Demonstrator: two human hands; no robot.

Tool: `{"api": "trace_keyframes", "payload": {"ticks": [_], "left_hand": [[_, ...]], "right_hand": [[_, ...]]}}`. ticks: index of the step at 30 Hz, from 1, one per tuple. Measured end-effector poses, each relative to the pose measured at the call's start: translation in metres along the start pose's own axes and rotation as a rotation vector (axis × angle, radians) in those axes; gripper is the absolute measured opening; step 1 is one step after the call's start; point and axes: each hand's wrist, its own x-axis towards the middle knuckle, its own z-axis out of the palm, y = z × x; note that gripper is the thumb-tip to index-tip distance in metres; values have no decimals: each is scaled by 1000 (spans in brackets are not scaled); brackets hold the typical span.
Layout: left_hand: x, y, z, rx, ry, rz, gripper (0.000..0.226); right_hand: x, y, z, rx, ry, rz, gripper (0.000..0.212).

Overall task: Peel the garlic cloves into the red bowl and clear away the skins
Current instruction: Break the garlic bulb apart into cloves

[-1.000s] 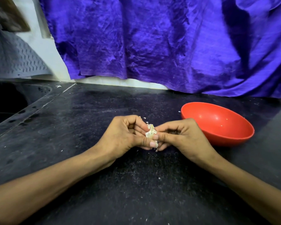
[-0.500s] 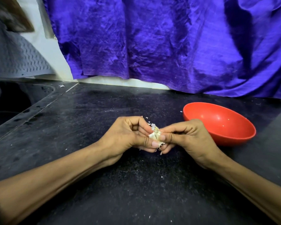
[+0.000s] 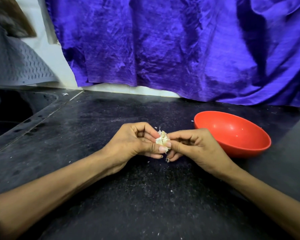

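A small pale garlic piece (image 3: pixel 162 139) with papery skin flaring off it sits between both hands, just above the dark counter. My left hand (image 3: pixel 133 142) pinches it from the left with thumb and curled fingers. From the right, my right hand (image 3: pixel 194 146) pinches the same piece with thumb and forefinger. The red bowl (image 3: pixel 232 134) stands on the counter just right of my right hand; only a few tiny white flecks show inside it.
The black stone counter (image 3: pixel 111 196) is dusted with small skin flecks. A dark sink basin (image 3: pixel 12 110) lies at the left. A purple cloth (image 3: pixel 163 49) hangs along the back wall. A grey patterned mat (image 3: pixel 19 66) leans at the far left.
Both hands stay together on the garlic; the fingers have shifted slightly and the skin has loosened a little. A few flecks lie under the hands.
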Motion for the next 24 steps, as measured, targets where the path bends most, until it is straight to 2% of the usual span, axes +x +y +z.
{"api": "trace_keyframes", "payload": {"ticks": [4, 7, 11, 15, 17, 20, 24], "left_hand": [[1, 1, 0, -21, 24, -2, 31], [0, 1, 1, -26, 24, -5, 30], [-1, -1, 4, -35, 31, -3, 30], [-1, -3, 4, -60, 36, -11, 29], [0, -2, 3, -75, 25, -20, 28], [1, -1, 1, -111, 11, -37, 27], [1, 0, 0, -131, -3, -45, 26]], "right_hand": [[0, 3, -1, -37, 3, -42, 19], [-2, 6, -1, -264, 57, -144, 16], [-5, 6, 1, -481, 37, -258, 29], [-4, 2, 1, -586, 4, -278, 37], [-3, 0, -1, -567, -15, -245, 39], [-2, -2, -3, -358, -53, -141, 25], [-3, -6, -4, -235, -104, -87, 27]]}}
